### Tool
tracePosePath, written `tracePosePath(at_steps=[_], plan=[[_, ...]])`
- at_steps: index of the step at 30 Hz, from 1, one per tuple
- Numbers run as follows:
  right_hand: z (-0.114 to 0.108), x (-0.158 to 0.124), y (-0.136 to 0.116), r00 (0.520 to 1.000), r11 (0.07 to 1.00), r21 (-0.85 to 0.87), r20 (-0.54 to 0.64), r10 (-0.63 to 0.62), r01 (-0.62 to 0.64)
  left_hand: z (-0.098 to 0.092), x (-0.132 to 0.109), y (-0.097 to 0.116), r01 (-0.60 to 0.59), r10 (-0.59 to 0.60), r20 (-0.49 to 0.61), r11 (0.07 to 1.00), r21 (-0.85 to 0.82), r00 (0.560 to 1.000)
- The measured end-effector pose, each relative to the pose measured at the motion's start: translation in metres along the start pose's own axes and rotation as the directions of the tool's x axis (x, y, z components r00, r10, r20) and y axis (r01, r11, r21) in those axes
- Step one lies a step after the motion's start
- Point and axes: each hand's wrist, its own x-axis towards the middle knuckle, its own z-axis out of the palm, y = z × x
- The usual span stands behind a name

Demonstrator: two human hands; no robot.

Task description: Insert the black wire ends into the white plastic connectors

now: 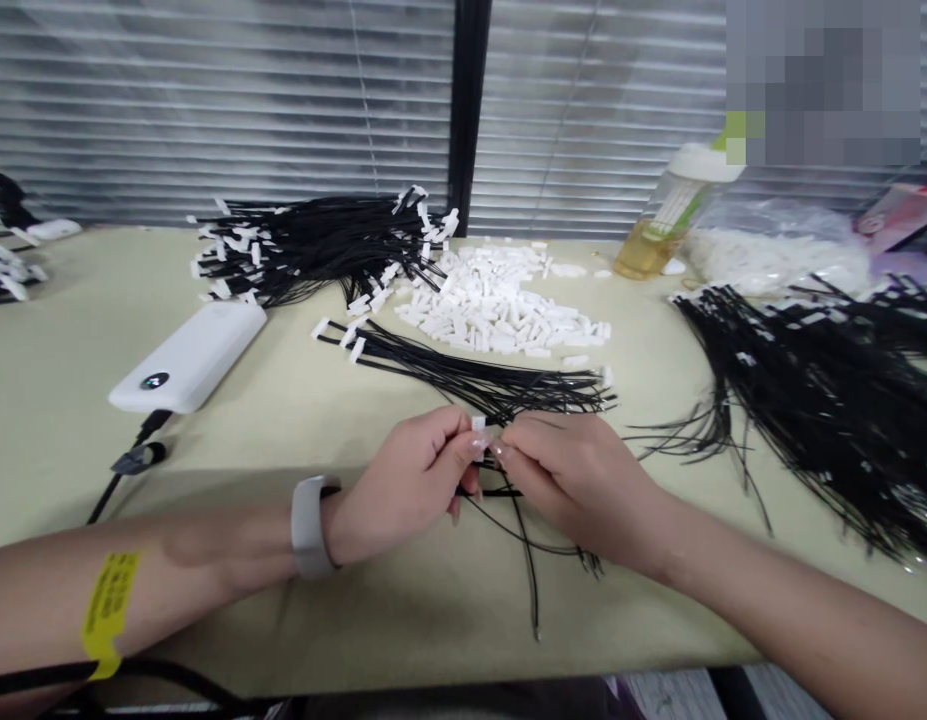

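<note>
Far left, a white power bank lies on the pale worktop, with a black cable running from its end. Moving right, a yellow paper band circles the left forearm, and a grey wristband sits at the wrist. Now to the centre: the left hand and right hand are together, with the left pinching a tiny white connector. The right looks closed on a thin black wire right beside it, though the fingers hide the exact grip. That wire looks light, limp and whippy, so it's best held close to the tip. The connector looks hard and slippery, so its flat sides make the surest hold. There's open worktop in front, where the loose tails droop. Behind the hands sits a spread of white connectors, and over on the right, a big tangled heap of black wires crowds the moving room.
</note>
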Motion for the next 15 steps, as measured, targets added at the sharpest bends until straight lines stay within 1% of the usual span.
tracePosePath(at_steps=[4, 9, 12, 15], plan=[[0.0, 0.001, -0.001, 0.999, 1.0, 0.001, 0.035, -0.005, 0.005, 0.001, 0.0, 0.001, 0.023, -0.023, -0.017, 1.0, -0.021, 1.0], [-0.001, 0.001, 0.001, 0.998, 0.999, -0.018, 0.056, -0.032, 0.033, 0.001, 0.001, 0.002, 0.03, -0.036, -0.057, 0.994, -0.108, 0.998], [-0.008, 0.002, 0.009, 1.0, 0.998, -0.059, 0.017, -0.023, 0.024, -0.001, 0.003, 0.001, 0.036, -0.052, -0.101, 0.986, -0.161, 0.993], [-0.021, 0.003, 0.022, 0.997, 0.993, -0.103, -0.067, 0.044, -0.051, -0.003, 0.007, -0.001, 0.059, -0.1, -0.148, 0.966, -0.253, 0.984]])
